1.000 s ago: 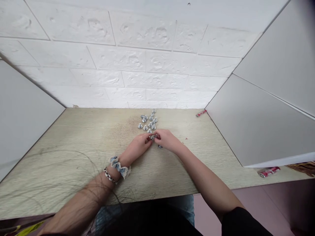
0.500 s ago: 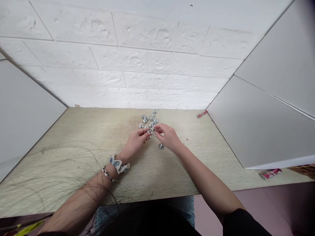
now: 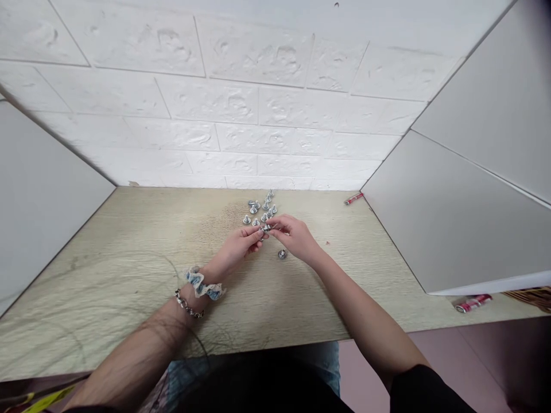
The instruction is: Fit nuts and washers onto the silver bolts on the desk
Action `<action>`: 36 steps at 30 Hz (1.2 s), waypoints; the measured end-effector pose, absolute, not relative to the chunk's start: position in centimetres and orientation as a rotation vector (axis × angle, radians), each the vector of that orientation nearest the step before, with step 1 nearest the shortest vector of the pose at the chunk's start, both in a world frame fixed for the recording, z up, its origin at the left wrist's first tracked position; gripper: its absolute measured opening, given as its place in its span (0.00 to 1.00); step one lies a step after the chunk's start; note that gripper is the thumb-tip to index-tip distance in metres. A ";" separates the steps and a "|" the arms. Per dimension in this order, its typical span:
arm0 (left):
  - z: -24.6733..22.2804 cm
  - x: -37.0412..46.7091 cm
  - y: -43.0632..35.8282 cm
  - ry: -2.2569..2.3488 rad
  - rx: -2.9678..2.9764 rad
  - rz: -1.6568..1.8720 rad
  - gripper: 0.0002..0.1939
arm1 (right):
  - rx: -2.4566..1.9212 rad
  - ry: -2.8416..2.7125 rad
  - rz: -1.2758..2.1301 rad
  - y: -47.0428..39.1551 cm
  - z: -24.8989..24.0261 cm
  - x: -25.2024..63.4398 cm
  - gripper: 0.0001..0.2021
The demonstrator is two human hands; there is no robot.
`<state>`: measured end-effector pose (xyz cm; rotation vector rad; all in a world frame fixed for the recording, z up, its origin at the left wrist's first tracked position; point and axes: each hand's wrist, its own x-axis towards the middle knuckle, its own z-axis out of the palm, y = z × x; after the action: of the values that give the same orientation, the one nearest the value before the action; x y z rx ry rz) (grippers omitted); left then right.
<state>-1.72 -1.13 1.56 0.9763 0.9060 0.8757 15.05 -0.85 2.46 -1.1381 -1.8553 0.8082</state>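
My left hand (image 3: 237, 246) and my right hand (image 3: 297, 237) meet over the middle of the wooden tabletop. Between their fingertips is a small silver bolt (image 3: 266, 228), pinched from the left and from the right; fingers hide part of it. Right behind the fingers stand several more silver bolts with wide round heads, such as one at the left (image 3: 247, 219) and one farther back (image 3: 266, 205). A separate bolt (image 3: 282, 254) sits just below my right hand, apart from the cluster.
A white brick-patterned wall (image 3: 258, 137) closes off the back. Grey panels stand at the left (image 3: 47, 212) and right (image 3: 400, 212). One red battery (image 3: 353, 199) lies at the back right corner, another red battery (image 3: 473, 303) near the front right edge by some wicker (image 3: 531, 298).
My right fingers have closed in on the bolt, which now sits more level between both hands. My left wrist has shifted slightly left. The bolts on the table stay put.
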 end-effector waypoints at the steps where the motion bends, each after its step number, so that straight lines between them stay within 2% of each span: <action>1: 1.6 -1.7 -1.2 0.905 0.970 0.865 0.14 | -1.139 -1.861 0.807 -0.9 2.5 15.1 0.10; 8: 2.2 -1.4 -1.6 0.883 0.823 0.819 0.09 | -1.143 -1.909 0.784 -1.1 2.6 14.9 0.09; 16: 1.9 -1.3 -1.8 0.814 0.847 0.717 0.12 | -1.082 -2.005 0.775 -1.6 2.1 14.0 0.08; 23: 2.2 -1.2 -1.9 0.809 0.780 0.735 0.10 | -1.041 -2.033 0.728 -1.7 1.7 14.0 0.21; 27: 2.1 -1.2 -1.9 0.780 0.749 0.808 0.10 | -1.025 -2.064 0.870 -1.8 1.6 14.2 0.29; 29: 2.0 -1.5 -1.5 0.783 0.699 0.881 0.10 | -0.976 -2.016 0.939 -1.9 1.8 14.2 0.27; 32: 2.1 -2.1 -0.8 0.820 0.605 0.971 0.10 | -0.905 -1.856 0.992 -2.1 2.3 14.3 0.11; 34: 2.3 -2.5 -0.5 0.846 0.569 0.977 0.11 | -0.936 -1.719 1.025 -2.2 2.5 14.3 0.17; 36: 2.6 -2.6 -0.6 0.855 0.568 0.962 0.10 | -0.997 -1.616 1.018 -2.2 2.5 14.3 0.19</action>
<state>-2.59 -0.55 2.56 0.5677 0.8551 0.9620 14.26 -2.16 2.52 -0.9973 -1.6159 1.0176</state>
